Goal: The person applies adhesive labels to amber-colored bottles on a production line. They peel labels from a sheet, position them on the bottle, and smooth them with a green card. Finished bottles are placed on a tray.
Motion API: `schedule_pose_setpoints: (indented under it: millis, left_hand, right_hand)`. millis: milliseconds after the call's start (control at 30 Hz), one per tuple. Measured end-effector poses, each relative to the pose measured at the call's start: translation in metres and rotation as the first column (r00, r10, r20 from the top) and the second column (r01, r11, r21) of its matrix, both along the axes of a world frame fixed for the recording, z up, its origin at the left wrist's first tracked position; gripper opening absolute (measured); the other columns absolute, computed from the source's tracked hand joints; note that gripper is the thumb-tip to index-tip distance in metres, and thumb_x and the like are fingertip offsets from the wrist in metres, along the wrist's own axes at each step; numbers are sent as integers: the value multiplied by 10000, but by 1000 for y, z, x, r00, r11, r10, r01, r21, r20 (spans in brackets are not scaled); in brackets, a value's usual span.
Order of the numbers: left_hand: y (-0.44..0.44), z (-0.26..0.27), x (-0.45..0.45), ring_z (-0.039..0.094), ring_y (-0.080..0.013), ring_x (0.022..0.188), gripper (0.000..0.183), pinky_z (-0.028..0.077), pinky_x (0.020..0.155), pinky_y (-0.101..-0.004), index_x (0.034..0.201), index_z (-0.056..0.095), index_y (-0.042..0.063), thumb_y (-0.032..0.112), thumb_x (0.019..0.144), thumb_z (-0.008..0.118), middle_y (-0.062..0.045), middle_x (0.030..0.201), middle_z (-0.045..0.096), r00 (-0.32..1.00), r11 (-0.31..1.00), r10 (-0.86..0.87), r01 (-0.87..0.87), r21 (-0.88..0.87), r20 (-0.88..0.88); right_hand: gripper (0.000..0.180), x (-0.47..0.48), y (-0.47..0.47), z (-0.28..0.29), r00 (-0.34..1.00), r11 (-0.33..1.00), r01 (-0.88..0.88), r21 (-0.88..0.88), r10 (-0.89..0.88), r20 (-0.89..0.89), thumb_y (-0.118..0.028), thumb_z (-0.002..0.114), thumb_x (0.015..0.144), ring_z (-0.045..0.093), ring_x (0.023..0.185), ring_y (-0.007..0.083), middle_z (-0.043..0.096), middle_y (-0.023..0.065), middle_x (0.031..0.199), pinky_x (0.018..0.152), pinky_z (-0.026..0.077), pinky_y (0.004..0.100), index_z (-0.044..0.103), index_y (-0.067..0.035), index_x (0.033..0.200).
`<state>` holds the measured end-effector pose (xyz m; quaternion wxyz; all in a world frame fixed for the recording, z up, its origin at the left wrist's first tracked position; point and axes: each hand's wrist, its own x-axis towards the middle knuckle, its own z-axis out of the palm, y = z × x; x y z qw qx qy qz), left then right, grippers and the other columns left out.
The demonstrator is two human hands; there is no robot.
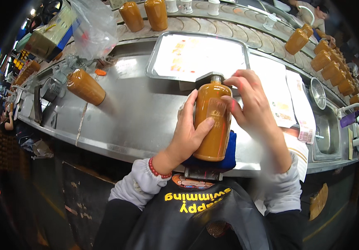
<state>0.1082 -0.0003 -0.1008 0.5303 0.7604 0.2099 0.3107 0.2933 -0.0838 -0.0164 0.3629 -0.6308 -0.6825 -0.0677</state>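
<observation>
A glossy brown bottle (212, 128) leans in front of me, its base over a folded blue cloth (231, 151). My left hand (187, 134) grips its left side, thumb across the front. A faint, pale decal (217, 109) with a crown-like mark shows on that front. My right hand (249, 97) is at the bottle's right shoulder, fingers spread, the thumb against the edge of the decal. Behind the bottle's neck is an angular metal piece (209, 76). Under the cloth, a metal support (202, 175) sticks out at the bench edge.
A metal tray (149, 67) with a printed decal sheet lies behind. Another brown bottle (86, 87) stands left on the steel bench (129, 125). Decal sheets (279, 93), a strainer (318, 93) and a sink (328, 137) are right. Several bottles and white vessels line the conveyor (204, 26); a person sits far right.
</observation>
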Motion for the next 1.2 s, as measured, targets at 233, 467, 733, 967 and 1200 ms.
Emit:
schedule_pose_setpoints:
  millis: [233,467,733,967,1200]
  left_hand:
    - [6,-7,10,402,-253,1406,807,343,1158,-364,1581,158,-56,284,1007,612,-211,1547,352,995,979,-42,59,-197,86]
    - [7,-1,10,426,-244,1392,834,368,1150,-365,1597,80,-18,277,1020,605,-202,1548,345,976,886,-117,186,-425,185]
    - [12,-4,11,433,-249,1395,858,383,1146,-365,1596,38,-14,241,1018,618,-206,1541,345,974,899,-160,211,-383,161]
    - [8,0,13,390,-296,1417,889,314,1182,-398,1562,126,-94,322,989,665,-256,1526,338,963,878,-104,207,-432,249]
    - [11,-3,8,436,-256,1391,889,383,1142,-372,1599,38,-17,247,1001,641,-216,1534,353,968,899,-170,229,-373,182]
  right_hand:
    - [438,-32,-46,-26,995,989,104,-105,-104,2,-150,721,920,503,1213,350,511,177,1302,1019,450,422,637,-59,1341]
    - [488,-33,-49,-35,986,983,84,-161,-105,-127,-209,687,961,495,1243,351,479,191,1388,1065,428,427,590,-56,1413]
    - [496,-36,-51,-44,986,987,65,-149,-86,-144,-268,659,984,510,1228,335,457,189,1425,1060,436,420,584,-50,1424]
    - [509,-34,-52,-45,983,988,52,-147,-77,-166,-264,668,978,508,1220,338,447,195,1435,1061,434,426,576,-59,1434]
    - [517,-36,-56,-45,992,986,47,-159,-65,-112,-253,677,970,508,1224,346,446,200,1437,1055,437,433,570,-66,1440]
